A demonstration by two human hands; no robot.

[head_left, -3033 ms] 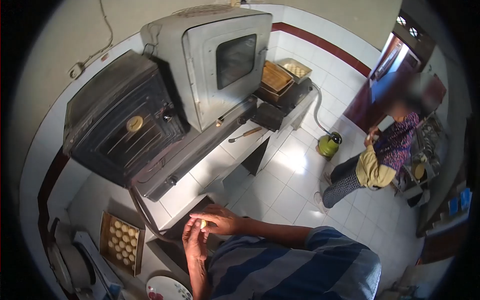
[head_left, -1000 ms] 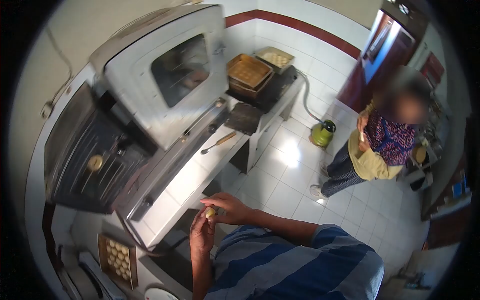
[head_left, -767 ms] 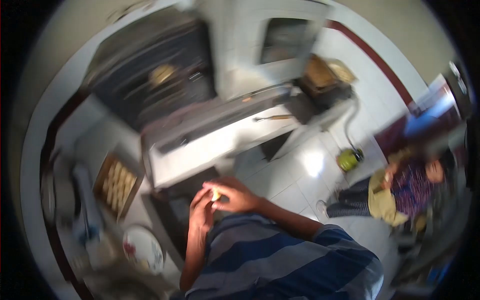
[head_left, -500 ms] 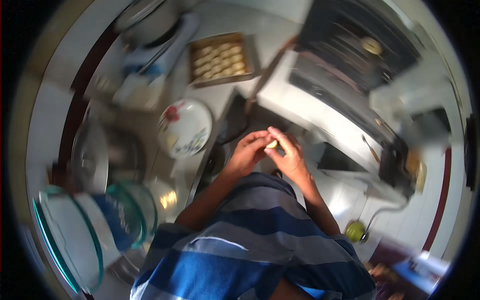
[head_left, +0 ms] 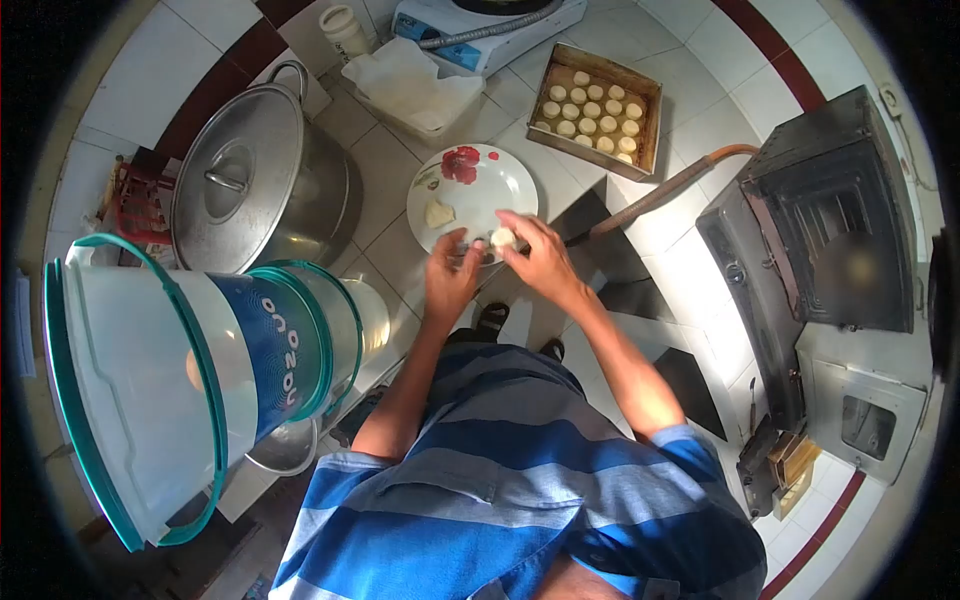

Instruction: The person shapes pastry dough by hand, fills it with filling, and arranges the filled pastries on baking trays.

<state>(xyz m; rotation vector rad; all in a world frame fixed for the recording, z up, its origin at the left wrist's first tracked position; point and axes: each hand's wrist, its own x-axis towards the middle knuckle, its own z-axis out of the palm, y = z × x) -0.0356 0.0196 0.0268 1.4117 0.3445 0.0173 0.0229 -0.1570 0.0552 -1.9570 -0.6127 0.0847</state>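
Observation:
My right hand (head_left: pixel 540 258) pinches a small pale dough ball (head_left: pixel 502 238) over the near edge of a white plate (head_left: pixel 485 195) with red flowers. Beside it, my left hand (head_left: pixel 452 275) has its thumb and fingers apart, with nothing visible between them. A lump of pale dough (head_left: pixel 438 213) lies on the left part of the plate. Farther back on the tiled counter, a square baking pan (head_left: pixel 650 120) holds several small round dough pieces in rows.
A large lidded steel pot (head_left: pixel 330 190) stands left of the plate, and a clear bucket with teal rims (head_left: pixel 235 350) is nearer. Behind the plate are a paper-lined tub (head_left: pixel 425 90) and a scale (head_left: pixel 490 35). An open oven (head_left: pixel 840 220) is at right.
The view has turned toward the counter. My hands have moved from beyond the counter edge to over the plate and have parted, the dough staying in my right hand.

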